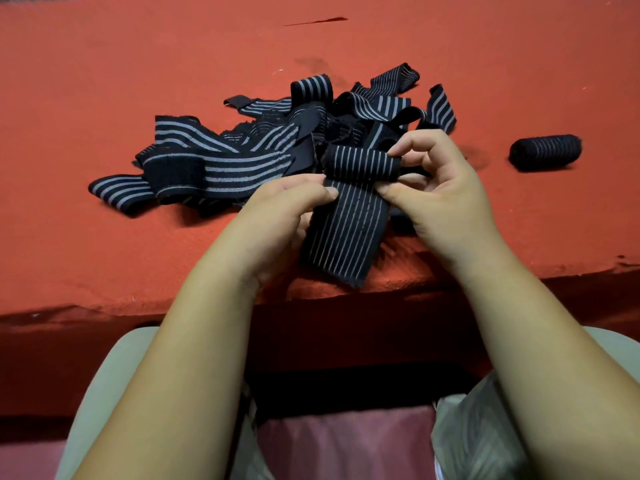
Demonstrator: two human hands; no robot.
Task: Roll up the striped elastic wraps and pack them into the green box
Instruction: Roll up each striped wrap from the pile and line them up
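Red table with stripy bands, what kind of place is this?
Probably a small packing worktable, maybe at home: a red cloth-covered table, a heap of loose striped wraps, and one finished roll lying apart at the right.

Red cloth-covered tabletop (138,81) fills the upper frame; a dark streak (317,21) lies near its top centre. Pink fabric (346,445) occupies the bottom centre.

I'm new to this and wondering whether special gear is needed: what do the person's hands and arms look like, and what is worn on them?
Nothing worn shows. The left hand and right hand are bare: no gloves, rings or watch in view. The left forearm and right forearm are bare too, with no sleeves showing.
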